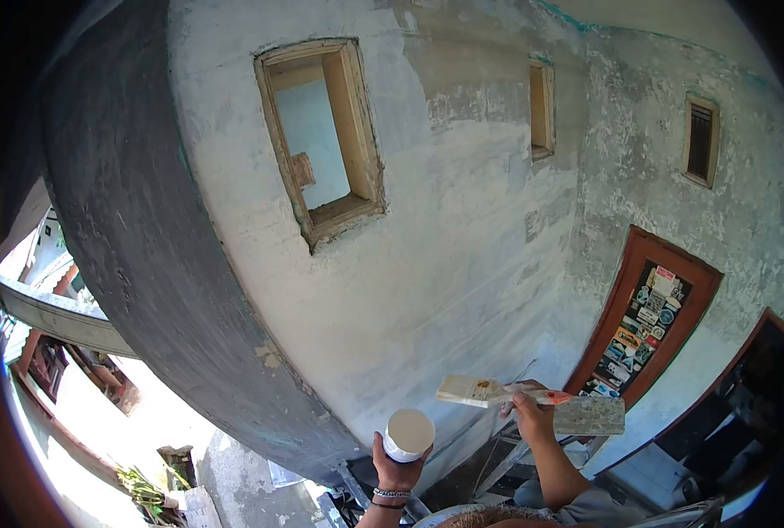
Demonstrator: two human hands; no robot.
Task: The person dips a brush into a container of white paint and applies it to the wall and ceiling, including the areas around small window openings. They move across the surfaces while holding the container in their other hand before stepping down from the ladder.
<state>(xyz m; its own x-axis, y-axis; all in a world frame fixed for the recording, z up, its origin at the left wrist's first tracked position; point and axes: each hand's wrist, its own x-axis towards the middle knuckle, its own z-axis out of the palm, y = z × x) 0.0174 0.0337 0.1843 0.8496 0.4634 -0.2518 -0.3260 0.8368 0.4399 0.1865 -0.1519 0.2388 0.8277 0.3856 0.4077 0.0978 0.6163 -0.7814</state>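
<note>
So, the L hand is wrapped round a white tub, gripping low on its sides, thumb on one side & fingers on the other. Tub sits nr. the bottom centre of the view, top facing up, prob. held fairly level b/c the contents could slop; the cream-coloured surface looks like paint, tho it might be a lid, can't tell for sure. R hand grasps a flat paintbrush by its handle, fingers close to the bristle end, prob. for better control of a wide head. Brush lies approx. horiz., whitish bristles pointing L, apart from the tub; can't tell how near they are to the patchy white wall behind. Tub & brush are nr. each other, which I'd guess makes for a short reach btwn. them. Just beyond the R hand is a rough plank, apparently laid over a ladder or similar frame, prob. as a ledge or footing. Re writing: no label I can make out on the tub, & any marking on the orange-red handle end is too small. Most lettering is on the stickers inside the red-brown door frame; a red-and-pale one up top has text, but nothing legible, so no brands to report.
</note>
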